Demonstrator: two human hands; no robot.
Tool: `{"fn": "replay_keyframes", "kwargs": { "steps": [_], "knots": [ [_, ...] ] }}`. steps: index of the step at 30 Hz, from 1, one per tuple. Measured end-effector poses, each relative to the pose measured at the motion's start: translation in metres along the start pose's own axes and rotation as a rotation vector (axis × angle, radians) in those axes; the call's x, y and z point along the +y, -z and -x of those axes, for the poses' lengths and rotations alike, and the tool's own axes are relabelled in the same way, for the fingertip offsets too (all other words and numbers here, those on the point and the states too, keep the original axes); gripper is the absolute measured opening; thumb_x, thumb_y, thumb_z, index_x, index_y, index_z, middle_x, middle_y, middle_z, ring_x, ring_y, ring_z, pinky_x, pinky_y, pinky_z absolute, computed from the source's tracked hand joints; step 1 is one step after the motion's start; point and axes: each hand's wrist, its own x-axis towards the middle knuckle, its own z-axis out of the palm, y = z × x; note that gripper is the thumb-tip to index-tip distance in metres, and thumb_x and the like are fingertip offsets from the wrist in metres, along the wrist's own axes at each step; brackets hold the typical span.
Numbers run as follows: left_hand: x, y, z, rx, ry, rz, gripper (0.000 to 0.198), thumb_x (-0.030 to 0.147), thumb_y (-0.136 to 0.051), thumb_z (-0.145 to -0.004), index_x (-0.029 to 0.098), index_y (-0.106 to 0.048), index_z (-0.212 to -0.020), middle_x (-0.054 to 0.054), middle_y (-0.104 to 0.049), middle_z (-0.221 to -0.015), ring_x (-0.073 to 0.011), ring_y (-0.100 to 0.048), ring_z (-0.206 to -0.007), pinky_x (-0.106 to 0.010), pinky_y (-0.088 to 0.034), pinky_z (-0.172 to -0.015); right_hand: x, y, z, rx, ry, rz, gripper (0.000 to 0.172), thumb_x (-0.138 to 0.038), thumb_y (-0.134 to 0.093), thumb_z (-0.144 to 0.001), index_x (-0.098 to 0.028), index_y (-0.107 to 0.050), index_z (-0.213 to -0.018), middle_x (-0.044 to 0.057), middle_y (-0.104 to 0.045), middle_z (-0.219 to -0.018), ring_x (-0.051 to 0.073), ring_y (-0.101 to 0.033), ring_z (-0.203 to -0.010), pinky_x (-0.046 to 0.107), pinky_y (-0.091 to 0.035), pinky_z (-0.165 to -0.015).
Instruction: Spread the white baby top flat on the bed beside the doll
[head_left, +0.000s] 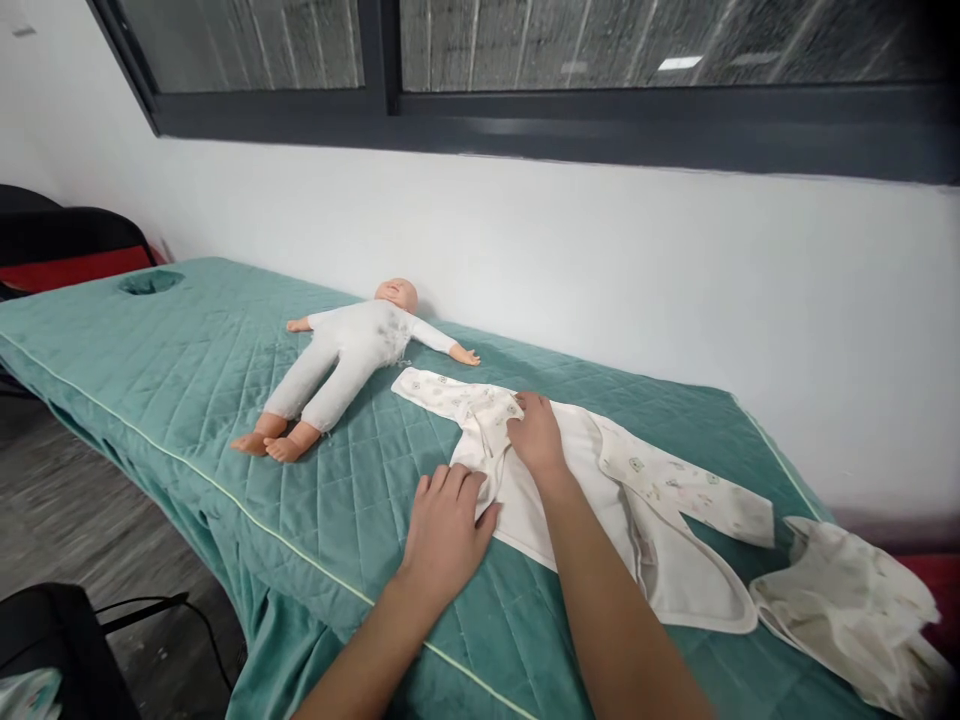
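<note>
A white baby top (pixel 600 480) with small printed figures lies spread on the bed, front opened out and sleeves stretched to both sides. My right hand (pixel 537 432) is closed on its fabric near the neckline. At the lower left edge of the top, my left hand (pixel 446 530) has its fingers curled over the cloth, with the thumb on the near side. To the left, a baby doll (pixel 360 340) with a white cloth body lies on its back, arms and legs apart. One doll hand lies just beyond the top's left sleeve.
A green quilted cover (pixel 225 400) with a face hole lies over the bed. Crumpled white clothing (pixel 855 600) sits at the right end. Behind runs a white wall (pixel 637 270) below a dark window frame (pixel 525 115). A black bag-like object (pixel 60 640) stands lower left.
</note>
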Motion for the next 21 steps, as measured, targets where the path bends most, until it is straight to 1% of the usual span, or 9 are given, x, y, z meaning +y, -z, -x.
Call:
{"fn": "replay_keyframes", "kwargs": {
  "steps": [2, 4, 6, 10, 14, 16, 18, 20, 21],
  "knots": [
    [0.0, 0.0, 0.001, 0.028, 0.008, -0.011, 0.017, 0.035, -0.054, -0.093, 0.021, -0.061, -0.101, -0.005, -0.064, -0.099, -0.0239, -0.053, -0.092, -0.04, -0.038, -0.077, 0.002, 0.001, -0.001, 0.002, -0.031, -0.004, 0.04, -0.014, -0.046, -0.081, -0.016, -0.056, -0.12, 0.014, -0.061, -0.114, 0.027, -0.059, -0.106, 0.038, -0.046, -0.091],
    [-0.001, 0.0, 0.002, 0.055, -0.013, -0.011, 0.015, 0.031, -0.052, -0.094, 0.021, -0.062, -0.093, -0.005, -0.064, -0.094, -0.0232, -0.053, -0.091, -0.04, -0.037, -0.076, 0.002, 0.001, -0.002, -0.02, -0.052, -0.011, 0.034, -0.026, -0.05, -0.085, -0.017, -0.057, -0.117, 0.013, -0.065, -0.109, 0.029, -0.061, -0.102, 0.039, -0.047, -0.087],
    [-0.001, 0.001, 0.004, 0.077, -0.064, 0.007, 0.016, 0.028, -0.049, -0.095, 0.021, -0.063, -0.09, -0.005, -0.064, -0.092, -0.0219, -0.054, -0.09, -0.04, -0.037, -0.076, 0.001, 0.0, -0.002, -0.047, -0.062, -0.033, 0.033, -0.035, -0.055, -0.084, -0.021, -0.059, -0.114, 0.011, -0.068, -0.105, 0.029, -0.062, -0.1, 0.039, -0.047, -0.085],
    [0.0, 0.004, 0.005, 0.103, -0.178, 0.046, 0.017, 0.026, -0.048, -0.096, 0.02, -0.063, -0.093, -0.006, -0.064, -0.092, -0.0201, -0.055, -0.087, -0.038, -0.039, -0.075, 0.007, 0.004, -0.008, -0.012, -0.084, -0.086, 0.034, -0.028, -0.053, -0.08, -0.022, -0.06, -0.112, 0.007, -0.069, -0.103, 0.025, -0.063, -0.097, 0.035, -0.046, -0.085],
    [0.001, 0.006, 0.006, 0.027, -0.327, 0.127, 0.016, 0.029, -0.049, -0.096, 0.021, -0.062, -0.097, -0.004, -0.064, -0.095, -0.0173, -0.059, -0.086, -0.035, -0.044, -0.076, 0.021, 0.01, -0.016, 0.031, -0.125, -0.105, 0.04, -0.023, -0.049, -0.075, -0.02, -0.059, -0.114, 0.005, -0.068, -0.097, 0.021, -0.064, -0.086, 0.032, -0.048, -0.078],
    [0.002, 0.006, 0.007, 0.004, -0.304, 0.159, 0.02, 0.034, -0.05, -0.096, 0.021, -0.06, -0.107, -0.005, -0.063, -0.103, -0.0177, -0.06, -0.09, -0.034, -0.046, -0.078, 0.026, 0.012, -0.017, 0.04, -0.138, -0.092, 0.042, -0.022, -0.05, -0.074, -0.02, -0.059, -0.115, 0.005, -0.067, -0.098, 0.022, -0.064, -0.086, 0.032, -0.048, -0.077],
    [0.003, 0.004, 0.008, 0.002, -0.199, 0.168, 0.034, 0.042, -0.054, -0.093, 0.021, -0.056, -0.119, -0.007, -0.061, -0.108, -0.0196, -0.059, -0.093, -0.036, -0.048, -0.08, 0.029, 0.013, -0.017, 0.046, -0.146, -0.066, 0.042, -0.021, -0.051, -0.074, -0.02, -0.059, -0.115, 0.006, -0.067, -0.101, 0.023, -0.063, -0.09, 0.033, -0.047, -0.077],
    [0.006, 0.001, 0.008, 0.004, -0.086, 0.144, 0.042, 0.046, -0.058, -0.09, 0.021, -0.053, -0.124, -0.007, -0.06, -0.108, -0.0218, -0.058, -0.093, -0.039, -0.048, -0.081, 0.029, 0.013, -0.016, 0.051, -0.149, -0.036, 0.042, -0.019, -0.05, -0.075, -0.02, -0.059, -0.116, 0.007, -0.067, -0.104, 0.025, -0.062, -0.093, 0.034, -0.046, -0.079],
    [0.008, 0.0, 0.007, 0.002, -0.046, 0.118, 0.041, 0.045, -0.059, -0.089, 0.021, -0.054, -0.122, -0.007, -0.06, -0.106, -0.023, -0.058, -0.093, -0.041, -0.048, -0.082, 0.028, 0.013, -0.015, 0.053, -0.148, -0.022, 0.042, -0.017, -0.05, -0.075, -0.021, -0.059, -0.116, 0.008, -0.067, -0.106, 0.025, -0.061, -0.095, 0.034, -0.045, -0.079]
  ]
}}
